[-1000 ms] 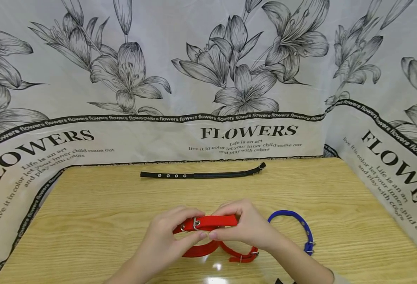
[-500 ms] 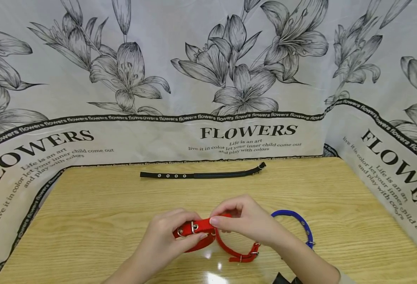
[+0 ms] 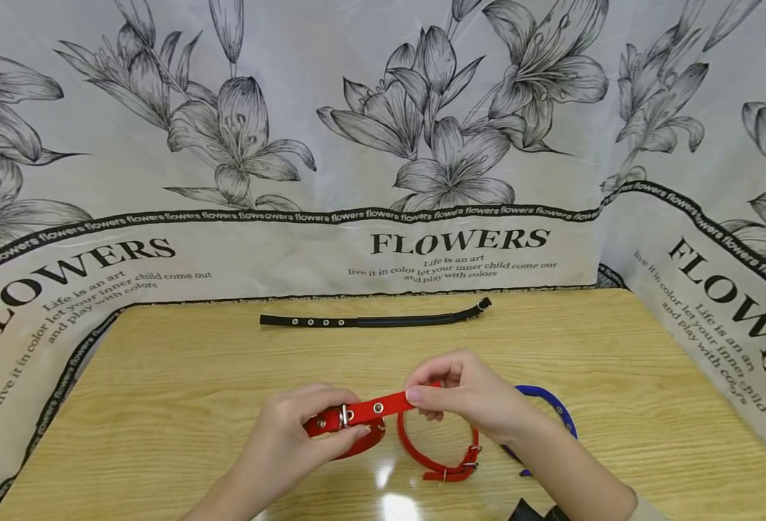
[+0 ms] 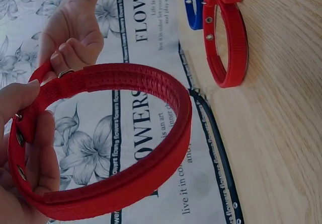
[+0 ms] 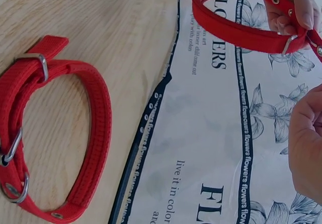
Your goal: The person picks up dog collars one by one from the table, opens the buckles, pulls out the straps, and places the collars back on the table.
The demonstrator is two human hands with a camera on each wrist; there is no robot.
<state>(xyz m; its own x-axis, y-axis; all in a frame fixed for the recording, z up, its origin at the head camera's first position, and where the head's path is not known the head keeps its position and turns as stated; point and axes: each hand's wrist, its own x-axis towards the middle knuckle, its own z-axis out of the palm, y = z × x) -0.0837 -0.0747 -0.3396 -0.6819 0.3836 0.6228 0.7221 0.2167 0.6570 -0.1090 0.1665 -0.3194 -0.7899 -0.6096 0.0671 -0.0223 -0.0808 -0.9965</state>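
Observation:
A red buckle collar with metal eyelets is held up over the table between both hands. My left hand pinches it beside the buckle, thumb below and fingers above. My right hand pinches the free strap end between thumb and fingers, drawn out to the right of the buckle. In the left wrist view the padded loop hangs as a wide ring. Beneath the right hand a second red collar lies buckled in a loop on the table.
A blue collar lies to the right, partly hidden behind the right forearm. Toward the back of the wooden table a black collar is stretched out straight. Something black shows at the bottom edge. A flower-printed cloth hangs behind.
The right hand has shifted its grip to the strap end and moved right and up, pulling more strap through the buckle and baring an eyelet. The left hand has moved slightly left.

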